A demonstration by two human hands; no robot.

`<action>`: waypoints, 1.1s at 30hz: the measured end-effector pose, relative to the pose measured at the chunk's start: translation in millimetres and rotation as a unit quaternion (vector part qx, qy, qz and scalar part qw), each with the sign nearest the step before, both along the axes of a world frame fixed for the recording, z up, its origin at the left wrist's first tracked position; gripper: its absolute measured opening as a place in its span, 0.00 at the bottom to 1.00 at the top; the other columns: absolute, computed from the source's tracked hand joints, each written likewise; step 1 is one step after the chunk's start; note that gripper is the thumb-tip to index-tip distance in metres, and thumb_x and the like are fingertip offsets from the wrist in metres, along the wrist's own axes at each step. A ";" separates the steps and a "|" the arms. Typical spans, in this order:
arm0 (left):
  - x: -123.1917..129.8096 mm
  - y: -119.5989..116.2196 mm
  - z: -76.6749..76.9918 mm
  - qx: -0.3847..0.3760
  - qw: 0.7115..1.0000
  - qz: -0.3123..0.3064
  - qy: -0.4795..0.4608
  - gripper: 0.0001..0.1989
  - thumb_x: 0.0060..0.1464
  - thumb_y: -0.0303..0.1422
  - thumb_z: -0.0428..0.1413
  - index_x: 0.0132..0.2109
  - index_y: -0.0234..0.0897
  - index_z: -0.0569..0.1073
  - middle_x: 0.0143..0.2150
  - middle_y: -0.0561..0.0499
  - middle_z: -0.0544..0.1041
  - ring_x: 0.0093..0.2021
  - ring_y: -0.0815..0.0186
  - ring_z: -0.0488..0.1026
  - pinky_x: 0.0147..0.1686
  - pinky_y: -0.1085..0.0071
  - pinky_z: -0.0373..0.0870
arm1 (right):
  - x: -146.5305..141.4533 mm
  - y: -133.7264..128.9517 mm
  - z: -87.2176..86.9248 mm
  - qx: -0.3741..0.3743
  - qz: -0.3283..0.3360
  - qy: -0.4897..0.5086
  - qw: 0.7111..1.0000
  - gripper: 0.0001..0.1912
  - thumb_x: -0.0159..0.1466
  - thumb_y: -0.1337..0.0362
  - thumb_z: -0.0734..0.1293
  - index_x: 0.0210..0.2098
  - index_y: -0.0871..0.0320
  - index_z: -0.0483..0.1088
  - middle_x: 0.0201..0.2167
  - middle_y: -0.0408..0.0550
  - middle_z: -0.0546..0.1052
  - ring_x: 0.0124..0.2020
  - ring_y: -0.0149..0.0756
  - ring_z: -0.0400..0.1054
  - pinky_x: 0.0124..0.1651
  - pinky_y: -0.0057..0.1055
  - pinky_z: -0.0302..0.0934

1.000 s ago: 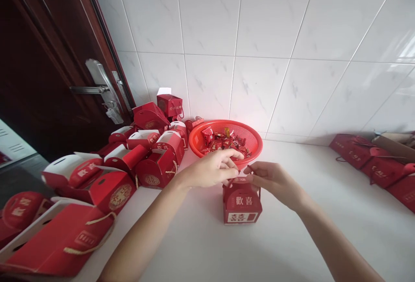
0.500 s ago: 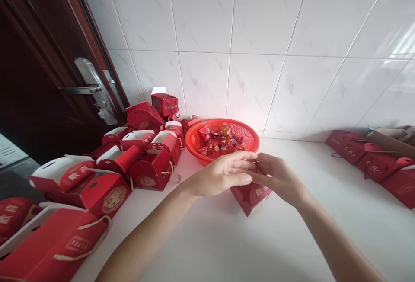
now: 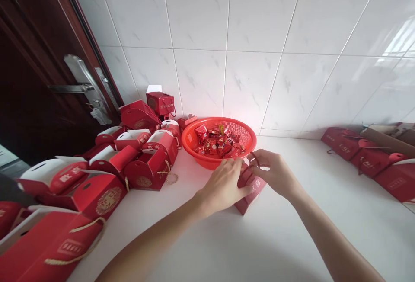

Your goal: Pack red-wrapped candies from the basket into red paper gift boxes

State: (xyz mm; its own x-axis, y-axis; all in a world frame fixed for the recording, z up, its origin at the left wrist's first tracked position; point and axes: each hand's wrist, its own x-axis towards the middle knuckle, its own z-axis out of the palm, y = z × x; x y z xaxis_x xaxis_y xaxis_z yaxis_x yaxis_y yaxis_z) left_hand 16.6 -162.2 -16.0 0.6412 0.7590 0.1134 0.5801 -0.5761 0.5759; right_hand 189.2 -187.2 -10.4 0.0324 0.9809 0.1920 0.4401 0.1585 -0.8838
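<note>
A small red gift box (image 3: pixel 249 195) with pale lettering stands on the white counter in front of me. My left hand (image 3: pixel 222 184) is closed about the box's left side and top, its thumb across the front face and its fingertips partly hidden behind. Between the thumb and fingers of my right hand (image 3: pixel 272 171) a dark red cord handle (image 3: pixel 255 159) is pinched, raised above the box top. Just behind the box sits a red plastic colander (image 3: pixel 204 159) holding red-wrapped candies (image 3: pixel 215 145).
Several opened red boxes (image 3: pixel 147 171) crowd the counter's left side, some with rope handles. Closed red boxes (image 3: pixel 366 161) line the right, beside a brown carton (image 3: pixel 385 141). White tiles (image 3: pixel 253 78) rise behind, and a dark wooden door (image 3: pixel 39 35) stands at left.
My left hand has gone from outstretched over the box to gripping its side. My right hand has drawn the cord up and slightly right. The view has shifted a little.
</note>
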 end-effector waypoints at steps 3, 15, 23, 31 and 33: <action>2.4 5.2 -2.8 -0.004 0.999 -0.014 0.051 0.16 0.59 0.41 0.57 0.51 0.39 0.70 0.52 0.42 0.73 0.58 0.48 0.67 0.54 0.55 0.67 | 3.2 -0.8 1.4 -0.002 0.015 -0.032 0.999 0.06 0.50 0.66 0.64 0.30 0.56 0.68 0.29 0.43 0.75 0.33 0.37 0.70 0.45 0.38 0.67; 4.4 6.5 -10.4 -0.004 0.997 -0.045 0.066 0.14 0.61 0.41 0.52 0.48 0.40 0.74 0.50 0.42 0.70 0.56 0.50 0.68 0.50 0.57 0.70 | 6.6 -5.9 7.5 -0.089 0.060 -0.032 0.994 0.09 0.50 0.67 0.66 0.32 0.55 0.65 0.25 0.40 0.67 0.27 0.32 0.60 0.28 0.28 0.53; 9.2 4.4 -9.6 -0.006 0.998 -0.043 0.054 0.16 0.58 0.39 0.53 0.52 0.40 0.70 0.49 0.44 0.72 0.53 0.51 0.70 0.47 0.60 0.71 | -1.4 -13.0 12.0 -0.049 -0.105 -0.314 0.942 0.06 0.53 0.71 0.61 0.23 0.54 0.62 0.21 0.43 0.68 0.24 0.34 0.56 0.28 0.31 0.48; 17.4 10.6 -26.5 0.046 0.984 -0.107 -0.135 0.38 0.54 0.46 0.62 0.66 0.39 0.58 0.66 0.37 0.64 0.65 0.47 0.62 0.60 0.51 0.65 | 30.7 -18.1 32.7 -0.016 -0.159 -0.263 0.952 0.08 0.54 0.64 0.64 0.19 0.55 0.66 0.16 0.41 0.68 0.21 0.33 0.59 0.25 0.30 0.49; 21.8 10.2 -34.2 0.093 0.965 -0.120 -0.214 0.27 0.57 0.40 0.60 0.61 0.39 0.64 0.59 0.40 0.71 0.59 0.53 0.68 0.57 0.56 0.68 | 50.5 -20.7 38.3 -0.001 -0.197 -0.241 0.950 0.08 0.54 0.62 0.65 0.20 0.56 0.70 0.16 0.42 0.70 0.22 0.34 0.63 0.26 0.30 0.51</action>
State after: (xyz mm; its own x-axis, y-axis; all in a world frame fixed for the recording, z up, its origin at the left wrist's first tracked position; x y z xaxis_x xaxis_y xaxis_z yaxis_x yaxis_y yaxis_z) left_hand 38.4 -152.0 -50.2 0.6593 0.5363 0.5270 0.1491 -0.7802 0.6075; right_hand 239.7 -207.9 27.9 0.3065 0.9110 0.2760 0.8182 -0.1040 -0.5655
